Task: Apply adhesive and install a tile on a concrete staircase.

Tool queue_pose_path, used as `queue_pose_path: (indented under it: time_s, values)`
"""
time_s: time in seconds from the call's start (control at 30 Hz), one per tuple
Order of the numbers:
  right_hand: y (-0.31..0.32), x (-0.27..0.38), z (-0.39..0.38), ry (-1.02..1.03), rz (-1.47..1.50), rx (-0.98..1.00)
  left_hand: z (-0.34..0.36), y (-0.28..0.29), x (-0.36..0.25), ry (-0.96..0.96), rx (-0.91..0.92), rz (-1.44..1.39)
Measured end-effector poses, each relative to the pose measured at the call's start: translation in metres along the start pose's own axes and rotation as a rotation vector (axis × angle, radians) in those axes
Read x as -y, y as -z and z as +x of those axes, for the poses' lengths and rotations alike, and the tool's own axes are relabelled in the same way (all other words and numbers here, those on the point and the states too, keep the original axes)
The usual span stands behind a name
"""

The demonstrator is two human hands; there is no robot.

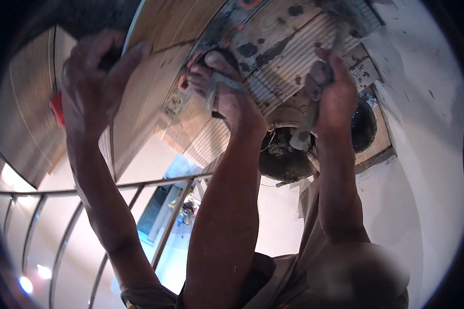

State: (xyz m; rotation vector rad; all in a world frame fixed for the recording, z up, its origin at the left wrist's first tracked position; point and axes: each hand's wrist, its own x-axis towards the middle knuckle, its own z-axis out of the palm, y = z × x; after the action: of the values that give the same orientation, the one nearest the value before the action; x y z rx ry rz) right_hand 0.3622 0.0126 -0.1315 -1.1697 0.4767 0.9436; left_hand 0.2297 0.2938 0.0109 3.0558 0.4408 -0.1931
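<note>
My left hand (pixel 90 85) is at the edge of a brown wood-look tile (pixel 172 23), its thumb over the face and its fingers bent beyond the pale rim. The fingertips are partly hidden. At the right, my right hand (pixel 335 95) is closed around the handle of a trowel (pixel 308 121). The handle's end sticks out below the fist, while the far end is smeared by motion above it. Beneath it lie ribbed, stained boards or tile backs (pixel 299 56) with dark grey splotches.
My sandalled foot (pixel 232 100) stands between both hands. A black bucket (pixel 286 167) with grey mortar sits below the right hand, a second dark bucket (pixel 365 123) beside it. A metal railing (pixel 64 242) borders a drop at lower left. A white wall (pixel 423 103) rises at right.
</note>
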Motion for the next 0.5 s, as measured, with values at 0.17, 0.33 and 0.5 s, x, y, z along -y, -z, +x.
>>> queue_pose_path:
  time_s: [0.17, 0.33, 0.5]
  values:
    - [0.014, -0.014, -0.005, -0.016, -0.057, -0.066, 0.003, -0.005, -0.004, 0.29, 0.126, -0.108]
    - [-0.008, 0.002, -0.012, 0.086, -0.148, -0.078, -0.009, -0.008, 0.018, 0.345, 0.04, -0.346]
    - [-0.042, 0.038, 0.007, 0.269, 0.106, 0.174, -0.009, -0.009, 0.006, 0.372, -0.01, -0.373]
